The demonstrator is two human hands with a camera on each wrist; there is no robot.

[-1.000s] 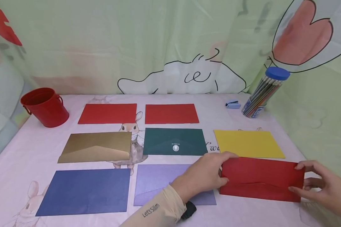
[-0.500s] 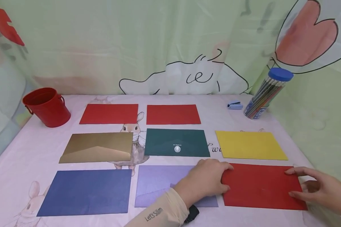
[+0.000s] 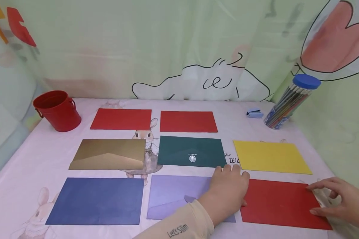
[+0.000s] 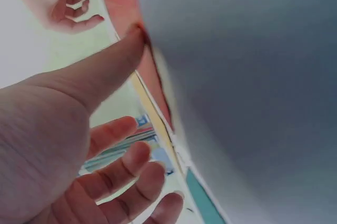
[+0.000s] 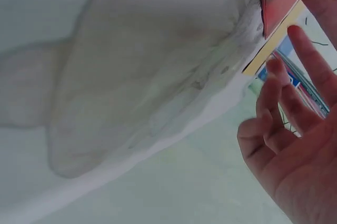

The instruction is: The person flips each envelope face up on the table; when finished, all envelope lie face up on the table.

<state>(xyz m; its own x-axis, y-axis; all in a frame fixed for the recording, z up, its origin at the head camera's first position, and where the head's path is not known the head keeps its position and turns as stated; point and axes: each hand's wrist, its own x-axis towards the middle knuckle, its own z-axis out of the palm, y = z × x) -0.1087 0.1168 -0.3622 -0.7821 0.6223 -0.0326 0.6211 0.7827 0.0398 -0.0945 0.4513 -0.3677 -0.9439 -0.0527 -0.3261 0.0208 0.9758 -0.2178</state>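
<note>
Near the table's [image 3: 42, 159] front right corner, our open left hand [image 3: 228, 191] and right hand [image 3: 339, 199] touch the red envelope's [image 3: 282, 205] short ends, gripping nothing.

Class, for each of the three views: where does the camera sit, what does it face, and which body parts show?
Head: above, facing the table; left hand, right hand at the red envelope.
Left wrist: low, facing the left hand.
Right wrist: low, facing the right hand.
All share the red envelope.
</note>
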